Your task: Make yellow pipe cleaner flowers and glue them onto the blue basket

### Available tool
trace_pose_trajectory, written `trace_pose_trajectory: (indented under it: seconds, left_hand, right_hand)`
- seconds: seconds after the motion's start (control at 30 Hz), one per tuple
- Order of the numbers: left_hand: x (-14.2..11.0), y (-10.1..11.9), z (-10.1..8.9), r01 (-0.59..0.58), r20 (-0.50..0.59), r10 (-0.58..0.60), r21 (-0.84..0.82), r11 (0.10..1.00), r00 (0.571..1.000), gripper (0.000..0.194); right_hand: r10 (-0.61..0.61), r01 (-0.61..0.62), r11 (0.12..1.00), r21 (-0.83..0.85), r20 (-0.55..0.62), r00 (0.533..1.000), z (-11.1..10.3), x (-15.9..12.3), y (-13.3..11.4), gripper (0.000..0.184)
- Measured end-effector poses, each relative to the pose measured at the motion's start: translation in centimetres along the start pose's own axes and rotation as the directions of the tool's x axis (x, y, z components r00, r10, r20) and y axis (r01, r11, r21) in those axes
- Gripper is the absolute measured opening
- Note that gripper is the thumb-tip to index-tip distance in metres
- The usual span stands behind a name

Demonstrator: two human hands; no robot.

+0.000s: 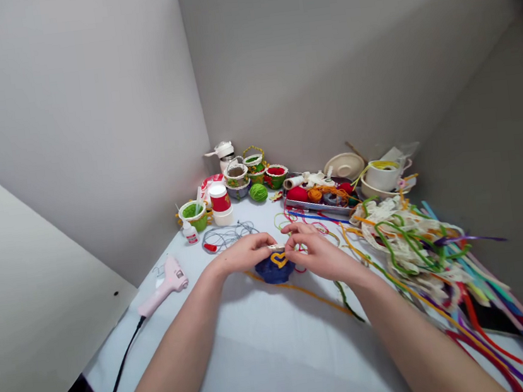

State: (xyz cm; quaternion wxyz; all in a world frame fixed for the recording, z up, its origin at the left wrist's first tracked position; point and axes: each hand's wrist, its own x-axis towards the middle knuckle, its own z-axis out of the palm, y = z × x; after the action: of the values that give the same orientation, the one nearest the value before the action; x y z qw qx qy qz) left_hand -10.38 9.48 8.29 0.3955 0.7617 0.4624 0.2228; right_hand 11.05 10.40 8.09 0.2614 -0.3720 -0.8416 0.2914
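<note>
A small blue basket (274,275) stands on the white table in front of me, with a yellow heart (274,262) on its near side and a pale trim at the rim. My left hand (249,253) grips its left rim, thumb and fingers closed there. On the other side my right hand (315,251) has its fingertips closed at the right rim beside the heart; whether a small piece is pinched between them is hidden. An orange-yellow pipe cleaner (309,293) lies under and in front of the basket, near a dark green strand (345,300).
A pink glue gun (170,283) with a black cord lies left. Behind are a glue bottle (190,232), a green basket (196,215), more little baskets, green yarn (258,192) and a tray (320,206) of yarn balls. Pipe cleaners and cream trim (420,246) pile up right.
</note>
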Motion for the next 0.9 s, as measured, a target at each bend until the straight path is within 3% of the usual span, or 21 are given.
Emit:
trace_pose_trajectory:
  seconds: [0.5, 0.9]
  left_hand:
    - [-1.4, 1.3, 1.5, 0.055, -0.083, -0.056, -0.013, 0.998, 0.995, 0.027]
    - [-1.5, 1.2, 2.4, 0.087, -0.156, -0.088, -0.012, 0.996, 0.984, 0.023]
  right_hand:
    - [-0.068, 0.037, 0.97, -0.24, -0.119, 0.991, 1.1, -0.2, -0.8, 0.011]
    - [-0.116, 0.068, 0.952, -0.299, -0.145, 0.983, 1.4, -0.5, -0.7, 0.011]
